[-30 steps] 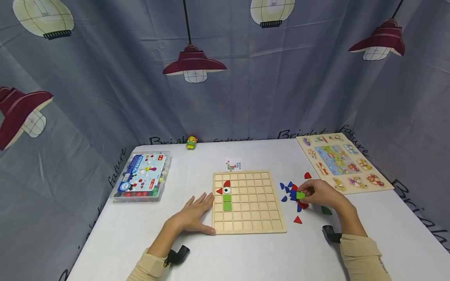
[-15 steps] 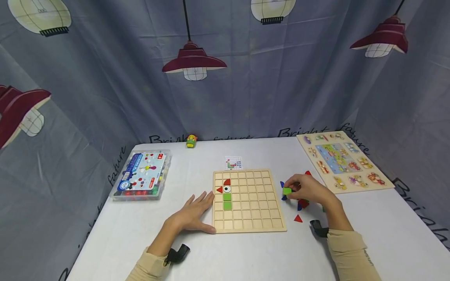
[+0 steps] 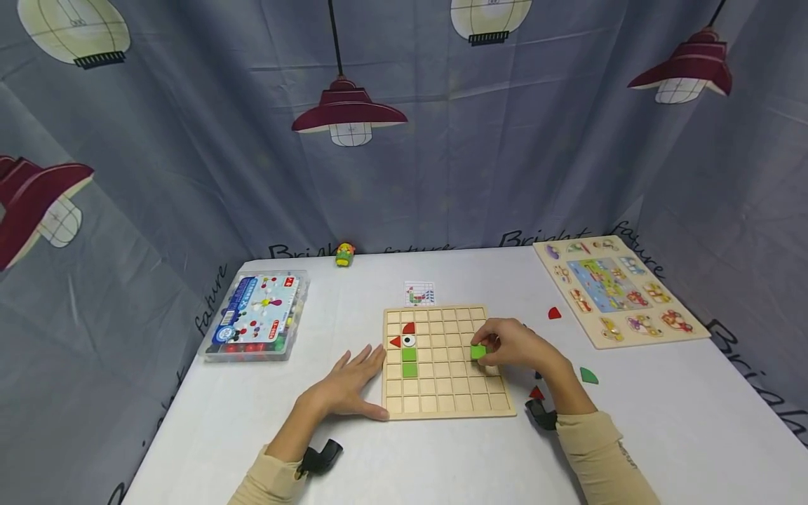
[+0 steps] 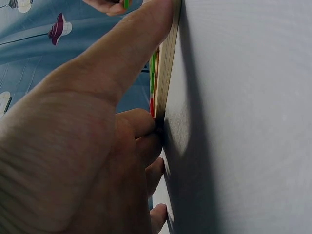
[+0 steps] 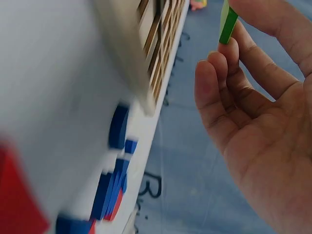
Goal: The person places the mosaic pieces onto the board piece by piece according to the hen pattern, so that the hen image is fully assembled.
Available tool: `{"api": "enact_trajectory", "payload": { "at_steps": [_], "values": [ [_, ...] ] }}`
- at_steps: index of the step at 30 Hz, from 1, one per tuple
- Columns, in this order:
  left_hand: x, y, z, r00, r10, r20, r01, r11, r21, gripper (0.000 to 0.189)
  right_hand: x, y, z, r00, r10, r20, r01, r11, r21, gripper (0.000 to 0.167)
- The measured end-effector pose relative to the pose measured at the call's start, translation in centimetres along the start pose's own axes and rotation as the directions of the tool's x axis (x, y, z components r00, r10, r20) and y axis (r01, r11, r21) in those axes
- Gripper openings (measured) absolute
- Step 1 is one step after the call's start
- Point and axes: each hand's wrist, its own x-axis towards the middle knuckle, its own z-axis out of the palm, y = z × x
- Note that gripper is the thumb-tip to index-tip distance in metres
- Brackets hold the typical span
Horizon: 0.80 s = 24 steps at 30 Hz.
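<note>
A wooden grid board (image 3: 442, 407) lies on the white table. On its left columns sit two green squares (image 3: 409, 369), a round eye piece (image 3: 409, 340), a red triangle (image 3: 395, 341) and a red quarter-round piece (image 3: 409, 327). My left hand (image 3: 346, 386) rests with spread, straight fingers against the board's left edge, thumb at the near corner. Over the board's right columns, my right hand (image 3: 514, 345) pinches a green square tile (image 3: 478, 352) between thumb and fingers. The right wrist view shows this green tile (image 5: 228, 24) at the fingertips, above the table.
Blue pieces (image 5: 105, 190) lie right of the board, mostly hidden behind the right hand in the head view. Near them are red pieces (image 3: 554, 313) and a green piece (image 3: 589, 376). A pattern card (image 3: 419, 293), a plastic case (image 3: 252, 315), a puzzle board (image 3: 621, 291) and a small toy (image 3: 344, 254) surround the board.
My right hand has moved left from the pile of loose pieces to over the board's right side, carrying the green square tile. My left hand has stayed in place.
</note>
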Motion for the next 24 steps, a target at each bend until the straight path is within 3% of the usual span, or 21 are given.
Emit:
{"api": "enact_trajectory", "payload": {
  "at_steps": [16,19,24],
  "values": [
    [0.0,0.0,-0.2,1.000,0.005,-0.002,-0.005,1.000,0.013,0.116,2.1,-3.4,2.5,0.998,-0.049,0.043,0.050,0.998,-0.031,0.023],
    [0.0,0.0,-0.1,1.000,0.013,-0.003,-0.013,1.000,0.014,0.116,2.1,-3.4,2.2,0.998,-0.049,0.049,0.051,0.998,-0.048,0.023],
    [-0.1,0.0,0.0,1.000,0.008,-0.002,-0.008,1.000,0.007,0.116,1.2,-2.2,0.4,1.000,-0.014,-0.008,0.014,0.999,-0.050,0.025]
  ]
}}
